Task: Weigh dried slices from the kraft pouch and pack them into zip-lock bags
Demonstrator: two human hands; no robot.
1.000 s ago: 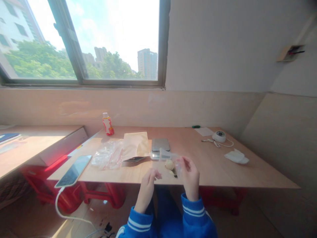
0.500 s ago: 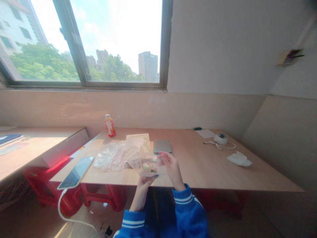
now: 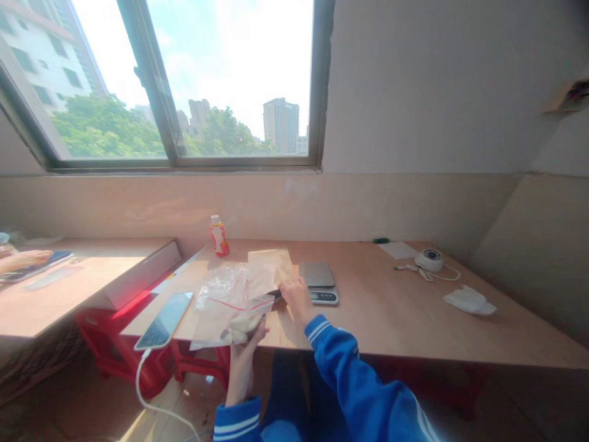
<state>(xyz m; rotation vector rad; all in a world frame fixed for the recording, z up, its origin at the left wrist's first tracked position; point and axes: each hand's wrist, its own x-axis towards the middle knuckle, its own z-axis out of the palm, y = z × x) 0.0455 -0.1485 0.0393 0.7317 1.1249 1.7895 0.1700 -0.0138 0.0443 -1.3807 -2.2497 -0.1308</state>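
Observation:
My left hand (image 3: 246,344) is closed around the lower part of a clear zip bag (image 3: 209,322) with a red seal line. Pale, lumpy pieces and something dark show inside the bag; their kind is unclear. My right hand (image 3: 295,298) has its fingers pinched at the end of a short dark object (image 3: 275,295), too small to name. That object lies by the bag's top edge, in front of a brown paper bag (image 3: 269,268). Just right of my right hand stands a kitchen scale (image 3: 317,276) with a grey metal plate and a small display.
Crumpled clear plastic (image 3: 223,282), a phone (image 3: 165,320) on a white cable and a drink bottle (image 3: 219,236) occupy the left side. At right are a white dome camera (image 3: 429,260), a white crumpled packet (image 3: 469,301) and a screwdriver (image 3: 381,240). A co-worker's hand (image 3: 34,258) shows far left.
My left hand has brought the zip bag left and tipped it sideways. My right hand has left the bag and moved onto the dark object. The view has shifted slightly; another person's hand appears.

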